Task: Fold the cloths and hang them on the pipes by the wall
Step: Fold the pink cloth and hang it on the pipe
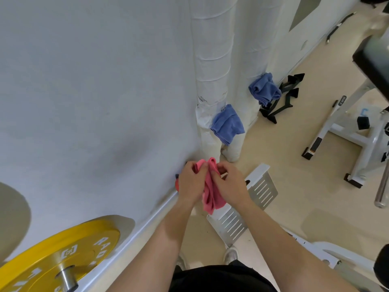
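A pink cloth [211,194] hangs bunched between both hands in front of me, close to the wall. My left hand [190,182] grips its upper left edge and my right hand [230,183] grips its upper right edge. Beyond them stand two white wrapped pipes, the nearer pipe [211,60] and the farther pipe [250,49], rising along the wall. A folded blue cloth [228,124] hangs low on the nearer pipe. A second blue cloth [264,90] hangs bunched on the farther pipe.
A yellow weight plate [54,260] on a bar sits at lower left by the wall. A white slotted metal footplate [252,199] lies under my hands. A white bench frame [347,127] stands to the right, black handles [282,100] lie past the pipes.
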`<state>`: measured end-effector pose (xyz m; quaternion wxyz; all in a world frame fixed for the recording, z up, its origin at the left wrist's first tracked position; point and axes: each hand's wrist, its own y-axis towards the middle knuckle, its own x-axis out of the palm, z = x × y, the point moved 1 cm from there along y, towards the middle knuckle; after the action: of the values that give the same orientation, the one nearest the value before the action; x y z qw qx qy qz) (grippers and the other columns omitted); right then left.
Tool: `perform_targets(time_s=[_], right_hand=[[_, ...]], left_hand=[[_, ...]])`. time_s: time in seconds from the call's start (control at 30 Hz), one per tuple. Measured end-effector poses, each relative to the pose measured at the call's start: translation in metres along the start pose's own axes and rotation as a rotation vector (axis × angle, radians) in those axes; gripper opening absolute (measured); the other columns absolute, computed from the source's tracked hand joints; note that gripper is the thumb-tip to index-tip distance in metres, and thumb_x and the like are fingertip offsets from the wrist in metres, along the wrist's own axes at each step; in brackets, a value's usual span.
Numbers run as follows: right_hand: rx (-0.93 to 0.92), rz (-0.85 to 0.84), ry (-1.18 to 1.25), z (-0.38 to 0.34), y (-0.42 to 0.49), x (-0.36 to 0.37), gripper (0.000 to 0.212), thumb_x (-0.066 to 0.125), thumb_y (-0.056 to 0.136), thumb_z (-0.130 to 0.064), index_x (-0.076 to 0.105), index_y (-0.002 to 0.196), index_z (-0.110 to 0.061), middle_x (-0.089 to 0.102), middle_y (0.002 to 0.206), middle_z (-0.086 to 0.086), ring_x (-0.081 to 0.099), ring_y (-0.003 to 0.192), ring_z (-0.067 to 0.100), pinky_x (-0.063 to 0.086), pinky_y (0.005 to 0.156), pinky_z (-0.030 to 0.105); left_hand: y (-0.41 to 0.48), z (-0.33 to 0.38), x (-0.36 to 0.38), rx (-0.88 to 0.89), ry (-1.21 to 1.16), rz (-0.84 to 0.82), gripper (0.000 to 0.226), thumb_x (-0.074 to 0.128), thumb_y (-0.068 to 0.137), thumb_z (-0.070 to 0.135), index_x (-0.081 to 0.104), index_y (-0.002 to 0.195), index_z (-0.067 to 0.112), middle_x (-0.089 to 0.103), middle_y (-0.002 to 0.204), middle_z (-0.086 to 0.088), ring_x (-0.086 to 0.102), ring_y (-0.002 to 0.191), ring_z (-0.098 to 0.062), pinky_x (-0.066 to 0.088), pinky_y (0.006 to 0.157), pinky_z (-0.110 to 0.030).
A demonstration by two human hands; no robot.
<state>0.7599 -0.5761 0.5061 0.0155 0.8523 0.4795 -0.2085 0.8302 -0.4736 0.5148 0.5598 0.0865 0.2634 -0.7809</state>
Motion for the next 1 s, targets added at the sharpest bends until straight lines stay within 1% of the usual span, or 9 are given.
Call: perform_targets(time_s=[0.1,0.23,0.3,0.4,0.57,0.7,0.77,0.9,1.0], right_hand=[[-0.013,-0.096,0.023,0.004,0.003,-0.006,0.008,0.065,0.092,-0.030,0.063,0.091,-0.023,0.066,0.080,-0.007,0.062,0.070,0.009,0.048,0.066,0.022],[0.039,-0.218,0.036,0.006,0.008,-0.017,0.037,0.082,0.077,-0.035,0.058,0.102,-0.022,0.064,0.090,-0.007,0.064,0.075,0.009,0.054,0.067,0.024],[0.036,-0.253,-0.026,0.009,0.014,-0.023,0.045,0.085,0.074,-0.033,0.056,0.106,-0.018,0.064,0.095,0.000,0.066,0.080,0.016,0.056,0.071,0.029],[-0.033,-0.288,-0.150,0.010,0.027,-0.031,0.029,0.075,0.082,-0.020,0.056,0.104,-0.015,0.065,0.091,0.002,0.064,0.078,0.020,0.053,0.071,0.032],[-0.155,-0.372,-0.222,-0.020,0.039,-0.037,0.011,0.062,0.086,-0.015,0.059,0.088,-0.026,0.060,0.075,-0.013,0.052,0.063,0.000,0.042,0.060,0.013],[-0.235,-0.406,-0.244,-0.065,0.047,-0.044,0.014,0.058,0.088,-0.013,0.062,0.082,-0.025,0.056,0.071,-0.012,0.047,0.066,0.006,0.040,0.066,0.022],[-0.274,-0.394,-0.229,-0.089,0.049,-0.050,0.010,0.056,0.089,-0.008,0.060,0.082,-0.014,0.054,0.074,0.003,0.045,0.069,0.014,0.037,0.069,0.029],[-0.254,-0.246,-0.300,-0.123,0.049,-0.060,0.017,0.054,0.093,-0.020,0.046,0.079,-0.019,0.047,0.075,-0.001,0.045,0.070,0.013,0.032,0.063,0.026],[-0.299,-0.192,-0.402,-0.138,0.044,-0.067,0.008,0.047,0.097,-0.023,0.044,0.090,-0.020,0.056,0.086,0.001,0.053,0.082,0.019,0.038,0.071,0.036]], left_hand=[[-0.003,0.003,-0.005,0.009,-0.017,-0.055,0.025,0.060,0.093,0.041,0.070,0.092,0.018,0.070,0.080,0.007,0.069,0.075,-0.013,0.056,0.069,-0.030],[-0.011,0.014,-0.004,-0.072,-0.195,-0.139,0.020,0.054,0.097,0.014,0.071,0.089,0.010,0.065,0.069,0.001,0.061,0.051,-0.009,0.047,0.046,-0.018],[-0.013,0.016,-0.003,-0.083,-0.246,-0.202,0.027,0.048,0.094,0.003,0.074,0.090,0.008,0.067,0.071,-0.003,0.061,0.056,-0.011,0.050,0.049,-0.019],[-0.014,0.010,-0.005,-0.062,-0.261,-0.293,0.042,0.045,0.088,-0.006,0.077,0.089,0.021,0.075,0.083,-0.005,0.067,0.072,-0.019,0.056,0.069,-0.033],[0.000,-0.005,-0.027,0.081,-0.063,-0.110,0.023,0.064,0.081,0.002,0.068,0.097,0.017,0.071,0.092,-0.016,0.065,0.069,-0.024,0.052,0.065,-0.032],[0.020,0.002,-0.051,0.204,0.044,-0.116,0.072,0.088,0.068,0.022,0.052,0.130,0.029,0.048,0.126,0.008,0.054,0.108,-0.010,0.050,0.088,-0.026],[0.025,0.009,-0.061,0.199,0.058,-0.178,0.061,0.088,0.067,0.029,0.059,0.121,0.032,0.057,0.120,0.010,0.058,0.105,-0.009,0.051,0.090,-0.032],[0.021,0.031,-0.085,0.181,-0.141,-0.178,0.027,0.083,0.069,0.024,0.065,0.088,0.018,0.065,0.080,0.006,0.060,0.077,-0.016,0.051,0.074,-0.036],[0.013,0.055,-0.093,0.170,-0.319,-0.141,0.038,0.075,0.068,0.027,0.061,0.100,0.013,0.067,0.094,-0.005,0.064,0.084,-0.020,0.057,0.080,-0.047]])
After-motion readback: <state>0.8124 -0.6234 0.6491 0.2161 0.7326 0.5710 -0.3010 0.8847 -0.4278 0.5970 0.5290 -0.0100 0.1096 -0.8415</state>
